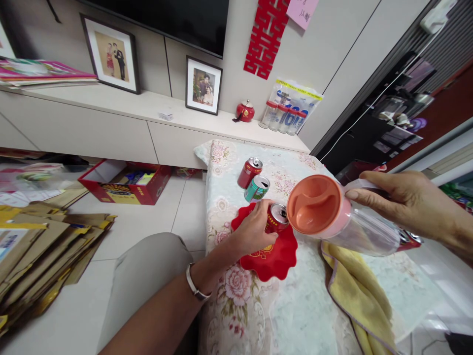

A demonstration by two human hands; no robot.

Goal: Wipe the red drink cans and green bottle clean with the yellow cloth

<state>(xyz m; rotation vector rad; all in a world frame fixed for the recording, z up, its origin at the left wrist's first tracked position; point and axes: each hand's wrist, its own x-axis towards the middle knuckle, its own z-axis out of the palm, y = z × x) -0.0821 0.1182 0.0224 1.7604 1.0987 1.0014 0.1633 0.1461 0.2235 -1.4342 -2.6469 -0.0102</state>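
Observation:
My left hand [254, 229] is wrapped round a red can [278, 217] with an opened top, over a red scalloped plate [275, 259]. In my right hand [399, 195] is the handle of a clear pitcher [365, 231] with an orange lid [314, 204]. The pitcher is tilted, its lid end beside the can's top; no liquid can be made out between them. Behind my left hand stand a green can [257, 189] and another red can [250, 172], both opened. A yellow cloth [358, 296] lies below the pitcher.
The table has a floral cloth [236, 315]. More red cans [410, 240] show partly behind the pitcher. Along the cabinet stand picture frames [204, 85], a small red pot [245, 111] and glass jars [283, 118]. Flattened cardboard [55, 251] and a red box [125, 185] are on the floor.

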